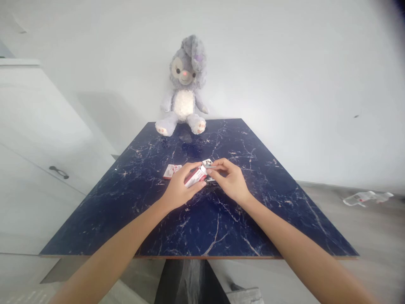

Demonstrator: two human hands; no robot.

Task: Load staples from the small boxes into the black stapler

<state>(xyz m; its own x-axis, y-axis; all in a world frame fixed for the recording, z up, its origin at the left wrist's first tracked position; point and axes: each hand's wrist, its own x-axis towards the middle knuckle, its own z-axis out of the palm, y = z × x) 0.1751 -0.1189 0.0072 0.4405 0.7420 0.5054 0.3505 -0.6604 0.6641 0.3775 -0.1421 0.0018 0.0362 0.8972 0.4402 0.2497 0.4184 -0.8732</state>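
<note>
At the centre of the frame, tilted and clamped between thumb and fingers of the left hand (177, 189), a small red-and-white box (196, 177). Pinched between thumb and forefinger of the right hand (232, 180), at the box's upper end, a thin grey piece (210, 166), too small to tell whether loose or attached. Just left of centre, partly hidden by the left hand, a flat red-and-white pack (171, 171) on a dark blue marbled table (247, 230). At upper centre, seated on the far edge against a pale wall (284, 63), a grey plush toy (184, 103). At left, a white cabinet (31, 126). At right, on the floor (360, 228), clear plastic packaging (360, 197).
</note>
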